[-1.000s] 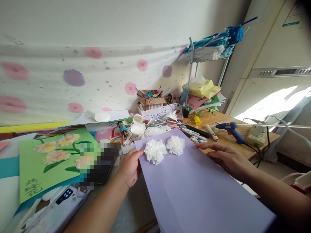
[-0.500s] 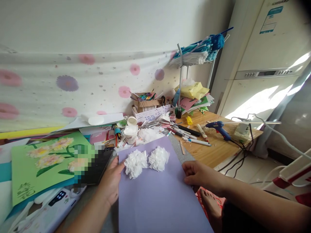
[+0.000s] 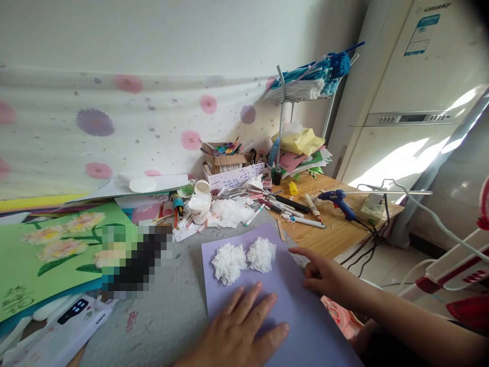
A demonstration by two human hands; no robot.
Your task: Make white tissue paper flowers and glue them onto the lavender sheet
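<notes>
A purple sheet of paper (image 3: 301, 331) lies slanted on the grey mat (image 3: 160, 311) in front of me. Two ruffled white paper flowers, a left one (image 3: 229, 263) and a right one (image 3: 261, 254), sit side by side near its top. My left hand (image 3: 244, 326) rests flat on the sheet just below them, fingers spread. At the sheet's right edge is my right hand (image 3: 324, 278), its index finger stretched out and the thumb apart from it. The other fingers of that hand are partly hidden.
White tissue scraps (image 3: 229, 211), a paper cup (image 3: 199, 206) and markers (image 3: 303, 220) crowd the back. A blue glue gun (image 3: 338, 200) with cords lies at right. On the left are a green flower picture (image 3: 69, 244) and a white phone (image 3: 78, 326). A cardboard box (image 3: 229, 163) stands behind.
The purple sheet has come down onto the mat and shifted right. My left hand has let go of its left edge and moved onto its face. My right hand's index finger has straightened.
</notes>
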